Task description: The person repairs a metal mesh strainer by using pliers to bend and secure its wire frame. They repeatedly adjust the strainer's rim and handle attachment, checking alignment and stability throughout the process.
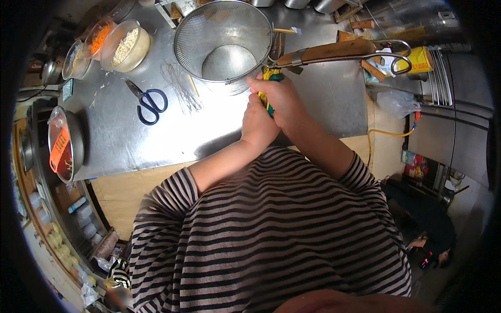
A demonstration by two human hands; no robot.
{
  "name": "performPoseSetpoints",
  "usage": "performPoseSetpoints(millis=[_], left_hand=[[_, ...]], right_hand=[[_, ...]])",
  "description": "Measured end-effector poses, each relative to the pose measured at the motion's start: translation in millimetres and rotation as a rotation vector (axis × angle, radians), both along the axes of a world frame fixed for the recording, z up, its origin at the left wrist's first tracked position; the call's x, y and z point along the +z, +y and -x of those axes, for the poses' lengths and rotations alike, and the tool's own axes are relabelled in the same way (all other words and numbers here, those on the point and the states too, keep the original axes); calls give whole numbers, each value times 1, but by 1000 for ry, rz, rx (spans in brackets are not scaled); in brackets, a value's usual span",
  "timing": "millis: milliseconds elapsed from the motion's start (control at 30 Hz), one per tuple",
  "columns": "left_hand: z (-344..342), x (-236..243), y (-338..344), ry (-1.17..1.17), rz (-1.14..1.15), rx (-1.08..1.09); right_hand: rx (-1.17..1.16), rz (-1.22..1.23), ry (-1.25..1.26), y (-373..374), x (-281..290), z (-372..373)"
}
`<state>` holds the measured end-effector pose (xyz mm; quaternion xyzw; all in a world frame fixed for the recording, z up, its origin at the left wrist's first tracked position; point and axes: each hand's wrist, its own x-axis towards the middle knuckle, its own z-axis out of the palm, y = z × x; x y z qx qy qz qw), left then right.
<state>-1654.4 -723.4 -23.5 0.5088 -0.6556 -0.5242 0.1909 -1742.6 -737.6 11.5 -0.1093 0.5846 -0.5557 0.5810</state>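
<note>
Both hands are closed together around yellow-and-green-handled pliers (272, 75), just below the rim of a large wire-mesh strainer (195, 52). My right hand (286, 99) wraps the grips from the right; my left hand (259, 121) presses in from the left, its fingers partly hidden. The pliers' jaws are hard to make out where the strainer's rim meets its wooden handle (329, 52), which points right and ends in a metal loop. Loose thin wires (180, 86) lie on the metal table left of my hands. Farther left rest dark-blue-handled scissors (150, 107), blades apart.
Bowls of shredded white food (141, 49) and shredded orange food (100, 39) stand at the table's far left. A metal bowl (76, 143) with an orange-handled tool sits at its left edge. A plastic bag (399, 103) hangs at right. A person in dark clothes (425, 214) is low at right.
</note>
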Motion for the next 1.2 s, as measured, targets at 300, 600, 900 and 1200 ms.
performPoseSetpoints(millis=[300,600,900,1200], left_hand=[[10,-16,-4,18,54,-14],[9,-14,-16,0,84,-2],[10,-27,-19,129,-58,15],[-14,27,-32,-238,261,-360]], right_hand=[[42,-61,417,-11,-14,5],[2,-106,572,-25,-30,4],[76,-144,562,-27,-31,7],[204,116,25,-15,-2,28]])
